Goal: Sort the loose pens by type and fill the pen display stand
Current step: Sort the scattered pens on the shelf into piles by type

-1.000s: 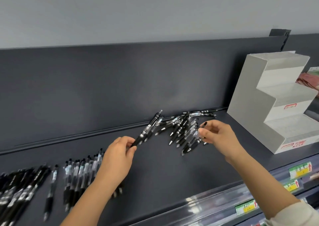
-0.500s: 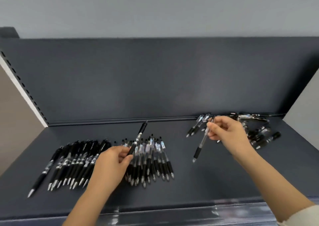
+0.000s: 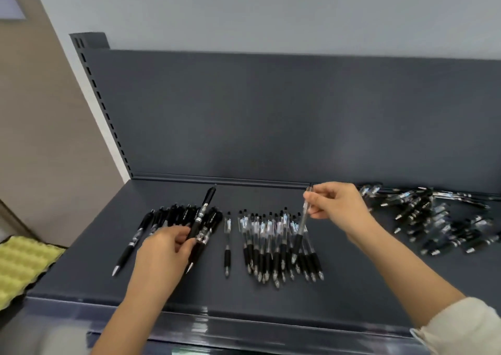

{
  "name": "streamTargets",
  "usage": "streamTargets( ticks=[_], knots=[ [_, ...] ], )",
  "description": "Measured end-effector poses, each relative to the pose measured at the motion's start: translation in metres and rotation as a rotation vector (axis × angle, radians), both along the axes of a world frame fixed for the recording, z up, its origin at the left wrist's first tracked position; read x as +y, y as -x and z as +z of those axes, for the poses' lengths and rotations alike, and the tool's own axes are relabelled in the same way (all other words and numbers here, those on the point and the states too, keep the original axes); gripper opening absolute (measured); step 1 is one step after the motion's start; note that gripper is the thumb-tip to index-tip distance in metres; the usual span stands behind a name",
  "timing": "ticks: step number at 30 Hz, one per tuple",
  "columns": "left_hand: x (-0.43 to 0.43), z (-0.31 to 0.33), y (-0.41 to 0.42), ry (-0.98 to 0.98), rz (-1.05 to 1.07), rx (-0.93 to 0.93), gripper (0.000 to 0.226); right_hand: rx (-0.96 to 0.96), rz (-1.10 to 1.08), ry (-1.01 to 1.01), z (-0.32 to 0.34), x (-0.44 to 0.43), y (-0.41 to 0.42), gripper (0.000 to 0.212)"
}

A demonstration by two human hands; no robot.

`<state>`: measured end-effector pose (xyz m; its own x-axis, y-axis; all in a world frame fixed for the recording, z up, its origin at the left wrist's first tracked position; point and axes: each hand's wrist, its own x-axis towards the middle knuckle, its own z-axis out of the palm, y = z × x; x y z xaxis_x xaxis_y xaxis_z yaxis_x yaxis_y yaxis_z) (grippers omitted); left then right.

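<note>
Over the sorted rows (image 3: 271, 242), back from the loose heap (image 3: 433, 219): left fingers (image 3: 179, 236) pinch a black pen (image 3: 204, 209), right fingers (image 3: 317, 200) a clear pen (image 3: 301, 227); placement next.

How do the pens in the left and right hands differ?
The opaque black pen in the left hand has a dark barrel; the clear-barrelled pen in the right hand is see-through with a black grip. The black pen sticks up over the black-pen group; the clear one hangs down over the clear-pen row. Each is gripped by one hand.

Yellow dimpled foam (image 3: 24, 268) lies left of the dark grey shelf (image 3: 271, 300)
</note>
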<state>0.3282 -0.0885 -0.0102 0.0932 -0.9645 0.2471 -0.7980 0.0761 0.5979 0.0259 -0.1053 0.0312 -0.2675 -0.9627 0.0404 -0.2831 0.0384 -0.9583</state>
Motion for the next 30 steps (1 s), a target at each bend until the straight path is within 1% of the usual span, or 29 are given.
streamTargets(
  ticks=[3,6,9,11,13,15,17,20,23,26,30],
  knots=[
    [0.002,-0.002,-0.017,0.020,0.033,-0.023,0.020,0.145,0.060,-0.094,0.000,-0.014,-0.025,0.010],
    [0.004,-0.005,-0.029,0.033,0.063,-0.045,0.022,0.359,0.106,-0.197,-0.002,-0.025,-0.040,0.018],
    [0.003,-0.008,-0.038,0.038,0.078,-0.039,0.023,0.540,0.082,-0.241,-0.008,-0.032,-0.047,0.027],
    [0.002,-0.010,-0.042,0.040,0.074,-0.052,0.022,0.600,0.055,-0.258,-0.012,-0.035,-0.049,0.026],
    [0.001,-0.013,-0.043,0.034,0.052,-0.081,0.022,0.638,0.035,-0.254,-0.016,-0.035,-0.050,0.022],
    [0.001,-0.014,-0.044,0.023,0.033,-0.105,0.023,0.678,0.035,-0.248,-0.019,-0.034,-0.052,0.032],
    [0.002,-0.015,-0.044,0.027,0.026,-0.132,0.023,0.691,0.056,-0.251,-0.021,-0.033,-0.052,0.036],
    [0.002,-0.015,-0.043,0.065,0.013,-0.182,0.022,0.682,0.115,-0.241,-0.024,-0.029,-0.048,0.033],
    [-0.002,-0.012,-0.038,0.098,-0.007,-0.217,0.020,0.700,0.118,-0.201,-0.026,-0.022,-0.039,0.028],
    [-0.007,-0.009,-0.024,0.129,-0.045,-0.244,0.019,0.693,0.082,-0.158,-0.028,-0.012,-0.022,0.025],
    [-0.011,-0.005,0.012,0.163,-0.188,-0.258,0.017,0.720,-0.005,-0.135,-0.031,0.010,0.017,0.021]
  ],
)
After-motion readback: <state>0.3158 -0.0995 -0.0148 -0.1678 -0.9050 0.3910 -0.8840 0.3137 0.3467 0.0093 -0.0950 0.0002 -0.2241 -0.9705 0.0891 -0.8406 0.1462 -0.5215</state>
